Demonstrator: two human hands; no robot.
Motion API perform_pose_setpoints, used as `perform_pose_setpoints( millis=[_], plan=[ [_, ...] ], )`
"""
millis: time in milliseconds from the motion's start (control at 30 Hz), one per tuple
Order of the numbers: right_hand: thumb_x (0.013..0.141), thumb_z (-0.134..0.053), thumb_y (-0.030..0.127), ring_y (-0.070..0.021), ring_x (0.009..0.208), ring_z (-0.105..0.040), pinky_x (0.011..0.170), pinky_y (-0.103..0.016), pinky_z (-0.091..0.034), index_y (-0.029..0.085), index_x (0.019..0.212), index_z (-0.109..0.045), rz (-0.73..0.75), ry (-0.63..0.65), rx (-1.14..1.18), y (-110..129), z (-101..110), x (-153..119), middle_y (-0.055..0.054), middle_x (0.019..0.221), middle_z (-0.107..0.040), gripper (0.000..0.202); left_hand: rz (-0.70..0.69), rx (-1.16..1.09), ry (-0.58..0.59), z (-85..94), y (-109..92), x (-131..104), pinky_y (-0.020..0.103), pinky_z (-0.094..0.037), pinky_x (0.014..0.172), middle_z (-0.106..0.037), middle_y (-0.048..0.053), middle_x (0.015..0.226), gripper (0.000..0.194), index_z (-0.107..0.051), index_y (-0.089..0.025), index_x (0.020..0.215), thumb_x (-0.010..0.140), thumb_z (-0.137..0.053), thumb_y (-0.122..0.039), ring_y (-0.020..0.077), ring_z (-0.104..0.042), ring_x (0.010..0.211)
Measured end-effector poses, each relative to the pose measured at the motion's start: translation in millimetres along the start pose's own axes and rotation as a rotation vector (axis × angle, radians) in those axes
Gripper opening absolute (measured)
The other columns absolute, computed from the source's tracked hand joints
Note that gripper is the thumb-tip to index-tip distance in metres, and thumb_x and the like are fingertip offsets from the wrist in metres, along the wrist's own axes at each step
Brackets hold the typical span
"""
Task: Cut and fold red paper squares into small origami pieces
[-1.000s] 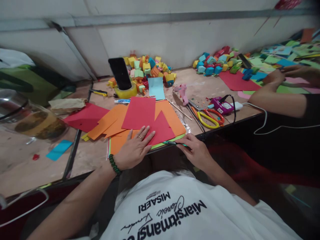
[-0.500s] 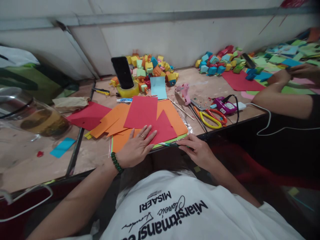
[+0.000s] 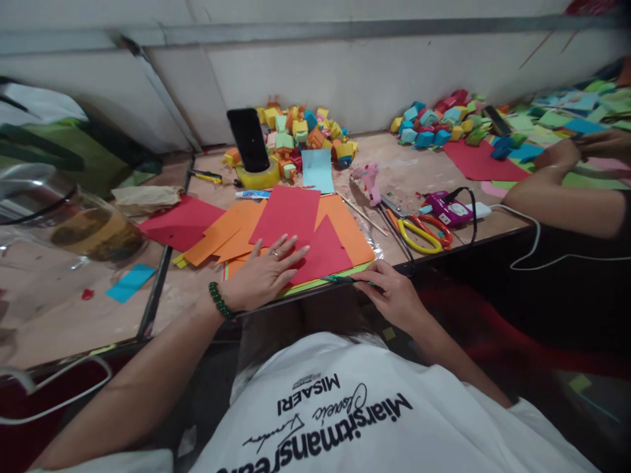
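My left hand [image 3: 260, 274] lies with its fingers spread over the lower part of the red paper sheets [image 3: 286, 220], touching them. These rest on orange sheets [image 3: 352, 238], with a light green edge [image 3: 305, 287] showing at the table's front. My right hand [image 3: 389, 289] is closed around a slim green and dark tool [image 3: 340, 279], whose exact kind I cannot make out. It points left along the front edge of the paper stack. Further orange pieces [image 3: 211, 236] and another red sheet [image 3: 180, 223] lie to the left.
A phone [image 3: 249, 141] leans in a yellow tape roll [image 3: 257, 176] before a heap of paper cubes [image 3: 296, 135]. Rightward are a pink glue gun [image 3: 367, 180], scissors [image 3: 419, 235] and a purple power adapter [image 3: 448, 209]. A co-worker's arm [image 3: 566, 197] reaches in. A glass jar [image 3: 93, 226] stands left.
The view has shifted slightly. My left hand stays spread on the paper but now sits a little nearer the front edge. The slim tool lies at a slightly different angle in my right hand.
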State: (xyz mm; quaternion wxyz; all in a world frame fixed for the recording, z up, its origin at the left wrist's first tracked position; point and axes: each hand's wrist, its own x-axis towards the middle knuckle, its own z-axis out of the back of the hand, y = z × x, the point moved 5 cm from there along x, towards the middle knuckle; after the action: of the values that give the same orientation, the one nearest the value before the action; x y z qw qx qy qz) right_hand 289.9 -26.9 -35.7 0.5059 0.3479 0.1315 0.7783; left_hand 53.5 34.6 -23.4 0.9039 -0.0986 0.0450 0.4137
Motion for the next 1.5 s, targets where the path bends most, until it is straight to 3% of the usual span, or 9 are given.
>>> perform_pose_setpoints(
  millis=[267,667,1133,1500],
  plan=[
    [0.092,-0.054,0.025,-0.0138,0.069,-0.061,0.061,-0.025,-0.049,0.022,0.097,-0.071,0.040,0.018,0.023,9.4,-6.2,2.2,-0.004,0.084,-0.061,0.018,-0.031,0.031,0.005,-10.3,2.6,3.8,0.059,-0.010,0.115,-0.013,0.002,0.162,0.051,-0.023,-0.035,0.151,0.100,-0.018,-0.040,0.0252,-0.011,0.148],
    [0.092,-0.055,0.023,-0.0133,0.071,-0.060,0.062,-0.024,-0.050,0.020,0.099,-0.071,0.083,0.044,0.101,18.8,-15.9,3.7,-0.004,0.084,-0.059,0.018,-0.031,0.028,0.029,-8.7,2.0,3.6,0.059,-0.010,0.115,-0.011,0.003,0.162,0.051,-0.021,-0.034,0.151,0.100,-0.017,-0.039,0.0241,-0.010,0.148],
    [0.094,-0.051,0.025,-0.0116,0.069,-0.060,0.062,-0.022,-0.048,0.020,0.099,-0.071,0.149,0.044,0.038,42.6,-39.2,11.3,-0.004,0.084,-0.060,0.021,0.000,-0.052,0.089,-4.6,0.0,2.9,0.061,-0.006,0.114,-0.007,0.002,0.162,0.052,-0.020,-0.032,0.152,0.100,-0.014,-0.038,0.0235,-0.005,0.149],
    [0.093,-0.054,0.024,-0.0117,0.070,-0.059,0.064,-0.022,-0.048,0.020,0.101,-0.071,0.097,0.072,0.087,34.1,-40.9,7.2,-0.004,0.084,-0.059,0.019,0.013,-0.196,0.172,3.5,6.3,6.9,0.060,-0.008,0.114,-0.008,0.004,0.162,0.054,-0.021,-0.030,0.151,0.100,-0.007,-0.041,0.0239,-0.006,0.149]
  ],
)
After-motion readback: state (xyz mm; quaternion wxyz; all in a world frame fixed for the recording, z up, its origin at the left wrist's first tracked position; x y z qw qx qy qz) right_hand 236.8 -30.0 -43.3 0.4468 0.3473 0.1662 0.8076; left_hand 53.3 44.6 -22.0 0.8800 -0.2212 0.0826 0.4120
